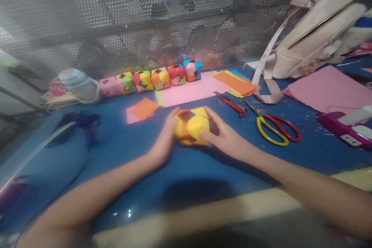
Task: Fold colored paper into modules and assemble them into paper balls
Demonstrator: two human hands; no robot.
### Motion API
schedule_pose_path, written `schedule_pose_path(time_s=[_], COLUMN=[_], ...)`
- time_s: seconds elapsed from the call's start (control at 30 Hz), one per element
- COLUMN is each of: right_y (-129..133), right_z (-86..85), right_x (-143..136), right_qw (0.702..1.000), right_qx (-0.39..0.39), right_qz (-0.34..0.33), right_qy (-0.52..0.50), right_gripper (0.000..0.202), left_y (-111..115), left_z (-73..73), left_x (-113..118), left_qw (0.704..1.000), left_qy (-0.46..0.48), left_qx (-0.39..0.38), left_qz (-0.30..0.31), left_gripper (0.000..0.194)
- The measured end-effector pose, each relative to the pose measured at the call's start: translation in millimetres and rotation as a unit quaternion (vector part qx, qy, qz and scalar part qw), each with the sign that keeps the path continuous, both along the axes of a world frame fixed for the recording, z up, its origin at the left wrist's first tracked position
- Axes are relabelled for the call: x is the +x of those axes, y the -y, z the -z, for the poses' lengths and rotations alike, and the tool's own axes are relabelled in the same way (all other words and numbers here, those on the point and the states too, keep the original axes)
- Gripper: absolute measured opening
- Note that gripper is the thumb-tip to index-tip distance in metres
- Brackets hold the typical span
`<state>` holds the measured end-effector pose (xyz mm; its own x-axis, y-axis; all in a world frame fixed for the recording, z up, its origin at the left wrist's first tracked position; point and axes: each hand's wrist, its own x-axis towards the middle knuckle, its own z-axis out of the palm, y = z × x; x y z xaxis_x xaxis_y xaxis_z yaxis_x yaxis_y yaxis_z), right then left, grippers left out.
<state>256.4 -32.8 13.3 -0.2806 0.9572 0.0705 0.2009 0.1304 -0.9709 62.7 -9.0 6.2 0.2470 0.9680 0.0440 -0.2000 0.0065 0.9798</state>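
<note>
A yellow and orange folded-paper cube with dark openings in its faces is between my two hands, over the middle of the blue table. My left hand presses against its left side, its fingers mostly hidden behind the cube. My right hand grips the right side, thumb on the front face and fingers along the top right edge. Behind it, a row of similar paper cubes in several colours stands along the back. An orange square of paper lies on pink paper to the left.
Red-and-yellow scissors and a red-handled cutter lie to the right. Beyond are orange sheets, a pale backpack and a purple power strip. A white bottle and a glue gun are left. A perforated metal screen backs the table.
</note>
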Motion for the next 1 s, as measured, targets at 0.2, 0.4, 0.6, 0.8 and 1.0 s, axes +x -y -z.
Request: schedule_pose_path(time_s=[0.2,0.4,0.6,0.8,1.0], right_y=[1.5,-0.2,-2.9,-2.8,-1.4], right_z=[-1.1,-2.5,6.7,17.6,20.0], right_x=[0.6,-1.3,-2.0,-8.5,-13.0], right_qw=[0.997,0.984,0.957,0.944,0.939], right_qx=[0.045,0.121,0.256,0.309,0.317], right_qz=[0.016,0.03,0.028,0.039,0.043], right_qy=[0.066,0.126,0.134,0.111,0.127], right_gripper=[0.087,0.076,0.059,0.05,0.05], left_y=[4.8,8.0,6.8,7.4,12.8], left_z=[-7.2,-6.8,0.1,1.0,-1.5], left_x=[5.3,8.2,7.0,7.9,11.5], left_qw=[0.999,0.997,1.0,1.0,0.999], left_qy=[0.038,0.053,0.005,-0.009,-0.024], left_qx=[-0.013,-0.046,-0.01,-0.01,-0.012], left_qz=[-0.013,-0.029,-0.012,-0.012,-0.046], left_gripper=[0.051,0.052,0.06,0.061,0.052])
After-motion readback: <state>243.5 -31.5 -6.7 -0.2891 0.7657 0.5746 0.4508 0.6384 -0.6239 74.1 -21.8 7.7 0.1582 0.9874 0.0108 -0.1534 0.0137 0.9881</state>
